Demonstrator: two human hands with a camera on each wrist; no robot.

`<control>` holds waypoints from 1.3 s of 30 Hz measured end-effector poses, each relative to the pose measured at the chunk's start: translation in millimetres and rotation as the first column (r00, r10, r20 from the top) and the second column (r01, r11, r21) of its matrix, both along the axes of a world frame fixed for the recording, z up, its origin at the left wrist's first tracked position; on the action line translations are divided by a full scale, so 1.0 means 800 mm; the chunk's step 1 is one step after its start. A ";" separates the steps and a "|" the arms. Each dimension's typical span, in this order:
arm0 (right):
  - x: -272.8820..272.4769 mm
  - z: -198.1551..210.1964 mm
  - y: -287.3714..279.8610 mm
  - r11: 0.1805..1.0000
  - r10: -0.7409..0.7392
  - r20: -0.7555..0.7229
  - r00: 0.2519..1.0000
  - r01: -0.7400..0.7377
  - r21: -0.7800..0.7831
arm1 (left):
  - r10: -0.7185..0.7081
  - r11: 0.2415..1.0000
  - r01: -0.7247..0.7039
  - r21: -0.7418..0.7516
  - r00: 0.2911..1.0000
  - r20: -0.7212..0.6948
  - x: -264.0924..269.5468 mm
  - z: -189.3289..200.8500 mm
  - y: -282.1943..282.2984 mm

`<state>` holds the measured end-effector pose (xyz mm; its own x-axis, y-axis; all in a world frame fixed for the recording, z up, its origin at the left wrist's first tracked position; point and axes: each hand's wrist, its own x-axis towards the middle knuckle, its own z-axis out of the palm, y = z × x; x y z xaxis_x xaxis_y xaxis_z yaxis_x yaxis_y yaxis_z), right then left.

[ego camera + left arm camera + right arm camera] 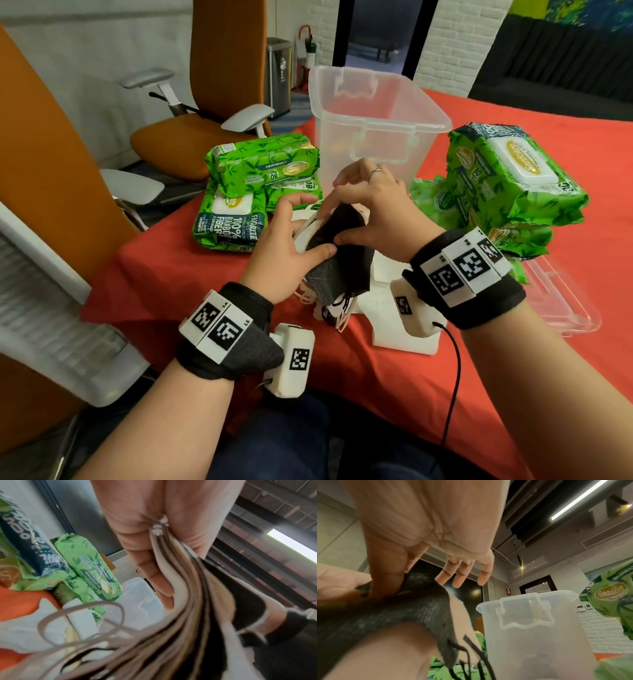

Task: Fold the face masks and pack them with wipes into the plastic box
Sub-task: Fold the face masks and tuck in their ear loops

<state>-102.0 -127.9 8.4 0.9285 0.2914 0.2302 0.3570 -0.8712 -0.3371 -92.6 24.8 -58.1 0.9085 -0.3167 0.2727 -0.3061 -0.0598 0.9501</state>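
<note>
Both hands hold one bundle of face masks (337,253) in the air, on the person's side of the plastic box (376,113) and just short of its near wall. The left hand (286,255) grips the stack from below, fingers and thumb curled round many folded layers (black and white edges fan out in the left wrist view). The right hand (371,219) pinches the top black mask between thumb and forefinger, its other fingers spread and free. The bundle's long axis runs from the wrists toward the box, ear loops dangling at the near end. Both hands sit about equally near the box. Wipes packs (253,192) lie beside the box's left wall, with more (510,181) to its right.
</note>
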 end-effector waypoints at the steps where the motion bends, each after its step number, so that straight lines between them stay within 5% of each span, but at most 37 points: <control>1: 0.000 0.000 0.000 1.000 0.023 0.001 1.000 -0.023 -0.004 | -0.021 1.000 0.021 -0.012 1.000 -0.018 0.002 -0.001 0.001; 6: -0.003 -0.002 0.001 0.991 0.102 -0.041 0.994 -0.105 -0.078 | -0.148 0.983 0.131 -0.127 0.980 -0.134 0.008 -0.004 0.008; 17: 0.005 -0.008 -0.004 0.939 -0.021 -0.070 0.997 -0.004 -0.344 | -0.181 0.978 0.153 -0.145 0.963 -0.200 0.007 -0.008 0.002; 23: 0.002 -0.001 -0.023 0.998 -0.010 0.003 1.000 0.010 0.059 | -0.013 0.994 0.001 -0.107 0.994 -0.111 0.013 -0.009 0.007; 26: -0.001 0.012 -0.041 0.964 -0.232 0.086 0.969 0.217 0.156 | 0.029 0.993 -0.040 -0.107 0.994 -0.104 0.018 -0.012 0.014; 30: -0.006 0.026 -0.054 0.854 -0.500 0.247 0.830 0.427 0.296 | 0.099 0.993 -0.102 -0.059 0.994 -0.052 0.018 -0.013 0.012; 33: -0.014 0.018 -0.027 0.888 -0.439 0.239 0.866 0.378 0.262 | 0.075 0.992 -0.079 -0.096 0.996 -0.052 0.012 -0.007 0.004; 36: -0.014 -0.001 0.008 0.915 -0.280 0.060 0.958 0.247 0.318 | 0.012 0.985 -0.018 -0.171 0.999 -0.036 0.003 0.001 -0.002; 39: -0.009 -0.007 0.014 0.772 -0.109 -0.165 0.980 0.188 0.607 | -0.077 0.946 0.054 -0.321 0.995 -0.061 0.000 0.002 0.002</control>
<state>-109.0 -116.4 2.6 0.9790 -0.0202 0.2028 0.1656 -0.5006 -0.8497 -92.8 26.6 -56.2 0.9095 -0.2836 0.3040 -0.2294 0.2673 0.9359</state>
